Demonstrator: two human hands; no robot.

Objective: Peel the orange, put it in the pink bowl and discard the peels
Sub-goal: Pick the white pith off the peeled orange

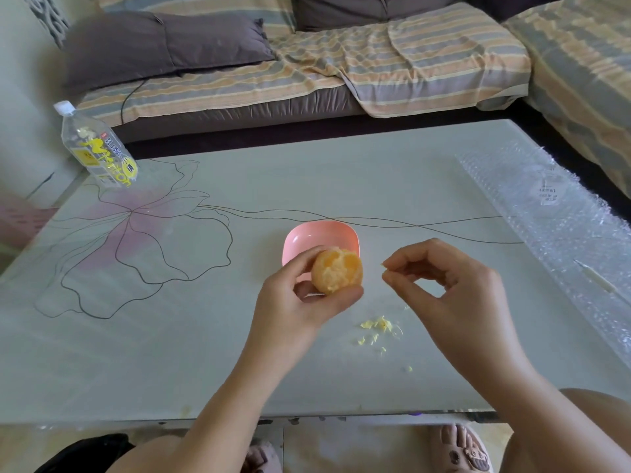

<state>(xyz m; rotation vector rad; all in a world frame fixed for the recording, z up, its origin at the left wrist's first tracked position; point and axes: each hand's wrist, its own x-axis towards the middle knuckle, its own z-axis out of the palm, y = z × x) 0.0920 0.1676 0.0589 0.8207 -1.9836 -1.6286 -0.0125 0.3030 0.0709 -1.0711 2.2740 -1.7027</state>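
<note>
My left hand (300, 298) holds a peeled orange (336, 270) between thumb and fingers, just in front of the pink bowl (319, 235), which sits on the table with nothing visible inside. My right hand (447, 285) hovers to the right of the orange, thumb and forefinger pinched on a tiny yellow scrap of pith at its fingertips. Small yellow bits of pith and peel (379, 325) lie scattered on the table below and between my hands.
The pale table (205, 353) bears a drawn flower pattern on its left half. A clear plastic bottle (99, 148) stands at the far left corner. Bubble wrap (560, 213) covers the right edge. A striped sofa (341, 63) runs behind the table.
</note>
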